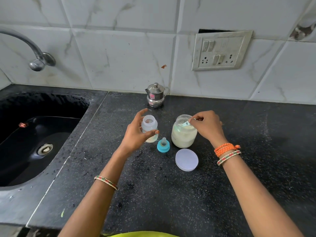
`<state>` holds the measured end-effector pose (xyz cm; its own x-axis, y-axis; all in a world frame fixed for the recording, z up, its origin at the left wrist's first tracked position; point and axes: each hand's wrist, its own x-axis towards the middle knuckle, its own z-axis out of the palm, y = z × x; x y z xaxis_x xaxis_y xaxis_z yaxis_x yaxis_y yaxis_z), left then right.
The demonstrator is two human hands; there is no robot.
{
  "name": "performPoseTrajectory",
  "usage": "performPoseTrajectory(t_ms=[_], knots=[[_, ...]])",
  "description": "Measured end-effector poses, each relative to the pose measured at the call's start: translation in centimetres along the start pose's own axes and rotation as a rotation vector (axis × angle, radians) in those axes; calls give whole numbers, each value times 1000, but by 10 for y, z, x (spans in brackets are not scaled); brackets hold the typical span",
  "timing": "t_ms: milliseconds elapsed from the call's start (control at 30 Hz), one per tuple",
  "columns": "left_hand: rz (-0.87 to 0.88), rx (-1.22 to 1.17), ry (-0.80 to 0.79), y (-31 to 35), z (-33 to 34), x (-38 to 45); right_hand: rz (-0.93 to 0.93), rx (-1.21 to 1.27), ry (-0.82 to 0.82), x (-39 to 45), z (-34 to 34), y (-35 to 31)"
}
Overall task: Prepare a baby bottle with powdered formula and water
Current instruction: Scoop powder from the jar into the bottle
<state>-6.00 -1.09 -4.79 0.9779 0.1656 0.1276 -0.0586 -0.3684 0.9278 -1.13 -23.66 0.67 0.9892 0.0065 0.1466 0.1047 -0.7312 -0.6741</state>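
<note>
Near the middle of the frame, the left hand (136, 134) is curling around the small clear plastic baby bottle (149, 128), which is standing upright with its open mouth pointing up. Just right of it, the right hand (207, 124) is pinching a pale blue plastic scoop (186, 124), slanting down-left into the open glass jar of white powder (183, 134).

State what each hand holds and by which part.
The left hand grips the bottle around its body. The right hand pinches the scoop by its handle end over the jar.
</note>
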Motion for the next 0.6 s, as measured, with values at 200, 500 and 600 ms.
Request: performPoseTrajectory(t_ms=[200, 500, 600], knots=[[7, -11, -11, 0, 4, 0, 71, 171, -3, -5, -6, 6], [14, -20, -10, 3, 5, 1, 160, 433, 90, -14, -17, 8], [12, -15, -11, 4, 5, 1, 120, 428, 129, -14, -19, 4]])
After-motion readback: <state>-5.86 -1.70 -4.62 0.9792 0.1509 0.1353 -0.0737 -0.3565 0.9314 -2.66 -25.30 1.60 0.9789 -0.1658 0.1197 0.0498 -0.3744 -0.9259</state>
